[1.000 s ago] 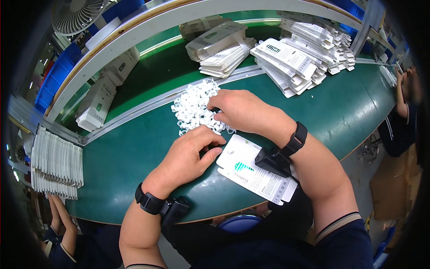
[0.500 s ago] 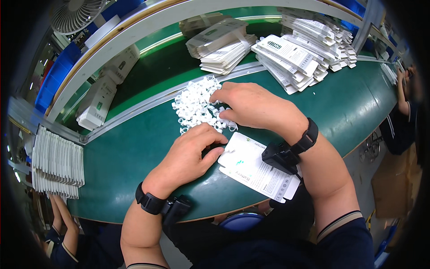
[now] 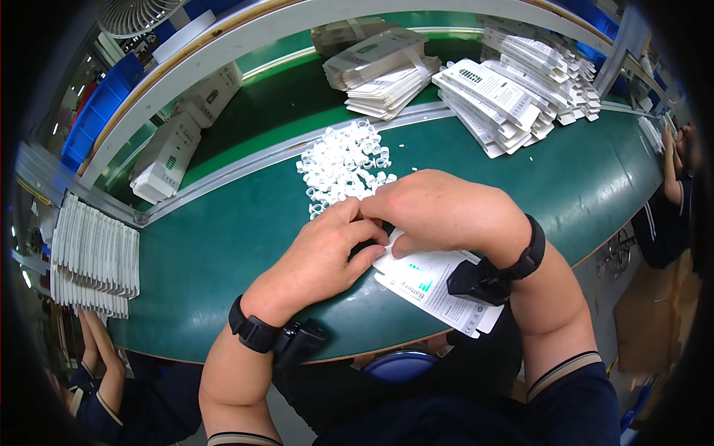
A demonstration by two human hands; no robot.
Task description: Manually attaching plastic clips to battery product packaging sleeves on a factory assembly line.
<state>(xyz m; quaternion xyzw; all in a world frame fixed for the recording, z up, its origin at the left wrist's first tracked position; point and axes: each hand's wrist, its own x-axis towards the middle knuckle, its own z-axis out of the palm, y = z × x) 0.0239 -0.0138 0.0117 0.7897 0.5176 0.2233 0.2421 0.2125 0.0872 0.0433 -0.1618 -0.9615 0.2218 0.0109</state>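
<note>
A flattened white printed carton [image 3: 428, 286] lies at the table's near edge, its far end between my hands. My left hand [image 3: 323, 249] is curled, with thumb and fingers closed at that end's left corner. Bent down over the same end, my right hand [image 3: 442, 208] has thumb and fingertips drawn together; they cover whatever is pinched there. Just beyond both hands spreads a pile of small white plastic ring-shaped pieces [image 3: 343, 165]. Each wrist wears a black strap with a small black device.
Stacked white cartons [image 3: 494, 97] stand at the back right, and a strapped bundle [image 3: 383, 70] rests on the green shelf behind the rail. A row of flat cartons [image 3: 93, 256] stands at the far left. Other people's arms show at both sides.
My right hand has left the pile and come nearer, down to the carton's far end beside my left hand. My left hand has hardly moved.
</note>
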